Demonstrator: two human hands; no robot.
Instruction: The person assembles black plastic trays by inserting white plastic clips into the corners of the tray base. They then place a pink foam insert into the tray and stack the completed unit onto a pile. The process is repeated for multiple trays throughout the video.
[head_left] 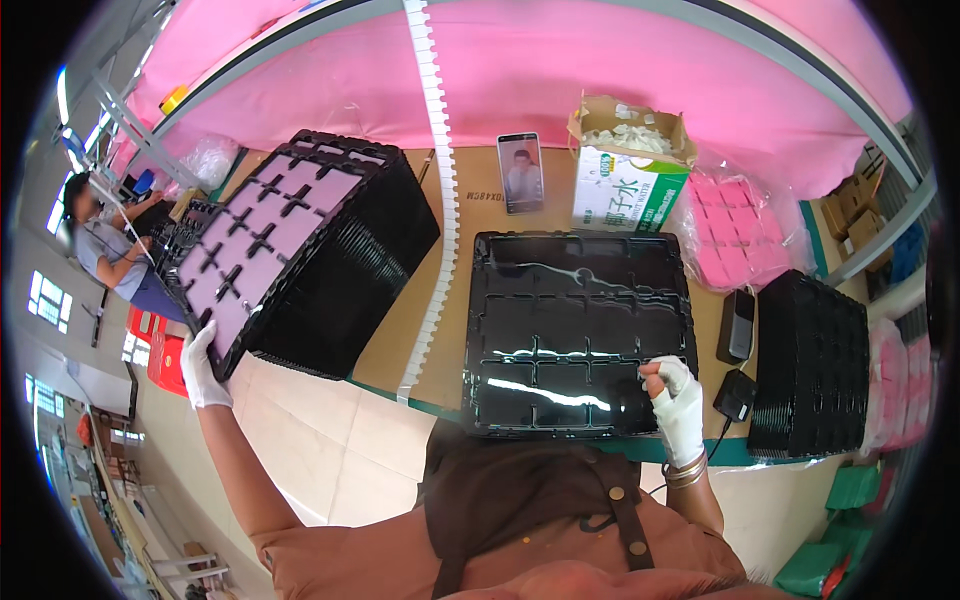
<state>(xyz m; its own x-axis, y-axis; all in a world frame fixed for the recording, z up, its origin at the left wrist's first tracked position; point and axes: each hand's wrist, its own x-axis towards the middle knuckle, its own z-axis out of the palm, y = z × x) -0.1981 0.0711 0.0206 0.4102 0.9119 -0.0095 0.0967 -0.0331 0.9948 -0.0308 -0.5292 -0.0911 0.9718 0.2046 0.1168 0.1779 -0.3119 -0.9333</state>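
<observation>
Gripping the tilted tray stack [300, 250] is the left hand [204, 367]; right hand [678, 400] fisted on the flat tray [575, 330].

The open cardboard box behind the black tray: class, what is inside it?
The cardboard box holds small whitish pieces heaped at its open top; whatever lies deeper is hidden by its walls.

The flat tray [580, 330] lies on the bench [400, 330] just before the person. Left of the flat tray stands a tilted tray stack [310, 250]; right of it, another tray stack [810, 365]. Behind it stand a phone [520, 172] and an open carton [630, 165]. Between it and the right stack lie two adapters [738, 325].
</observation>
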